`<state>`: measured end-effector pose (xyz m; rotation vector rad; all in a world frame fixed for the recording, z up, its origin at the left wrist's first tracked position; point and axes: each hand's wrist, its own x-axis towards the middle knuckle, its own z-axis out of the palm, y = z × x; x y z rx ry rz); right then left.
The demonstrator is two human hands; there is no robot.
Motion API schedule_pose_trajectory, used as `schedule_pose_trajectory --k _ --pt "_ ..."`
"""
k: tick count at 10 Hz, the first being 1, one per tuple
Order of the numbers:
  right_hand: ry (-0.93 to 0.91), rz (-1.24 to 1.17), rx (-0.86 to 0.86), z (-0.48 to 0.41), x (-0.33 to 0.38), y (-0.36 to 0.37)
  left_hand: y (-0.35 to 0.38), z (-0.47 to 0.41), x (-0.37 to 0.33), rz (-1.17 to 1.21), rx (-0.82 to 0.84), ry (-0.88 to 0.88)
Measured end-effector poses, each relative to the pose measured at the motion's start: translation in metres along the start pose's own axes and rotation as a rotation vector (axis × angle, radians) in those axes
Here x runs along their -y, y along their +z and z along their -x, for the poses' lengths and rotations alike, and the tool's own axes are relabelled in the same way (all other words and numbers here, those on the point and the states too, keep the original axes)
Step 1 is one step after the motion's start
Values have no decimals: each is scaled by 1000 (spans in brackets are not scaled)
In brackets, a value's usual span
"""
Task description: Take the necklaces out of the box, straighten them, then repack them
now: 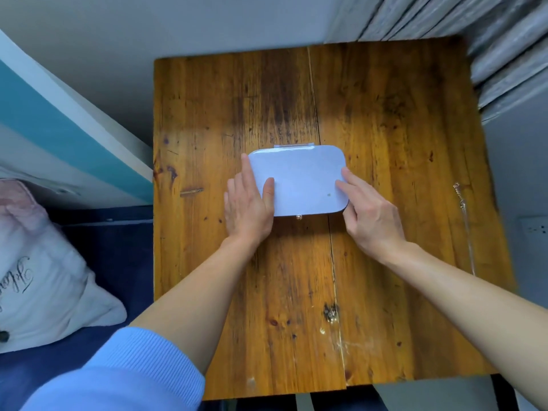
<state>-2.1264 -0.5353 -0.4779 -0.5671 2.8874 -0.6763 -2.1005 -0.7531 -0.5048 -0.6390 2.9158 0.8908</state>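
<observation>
Lilac-white and closed, the box [299, 179] is set at the middle of the wooden table [207, 114], with its snap [299, 216] at the near edge. The left hand [249, 203] is laid straight-fingered along its left side, thumb on the lid. The right hand [370, 215] is stretched flat onto the right corner. One necklace [466, 221] is laid out along the table's right edge. For opening, the base is best pinned while the snap is eased up gently.

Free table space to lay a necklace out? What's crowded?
Free: the wide strip of table behind the box, and the left edge beside the left hand. Crowded: mid-table, where both the left hand and the right hand rest on the box; the right edge, where a thin chain lies.
</observation>
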Motion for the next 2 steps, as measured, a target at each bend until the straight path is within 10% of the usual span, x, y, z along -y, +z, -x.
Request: schedule_pose_trajectory --k 2 --pt "-37 -129 -36 -22 15 -44 0 -3 0 -131 1 45"
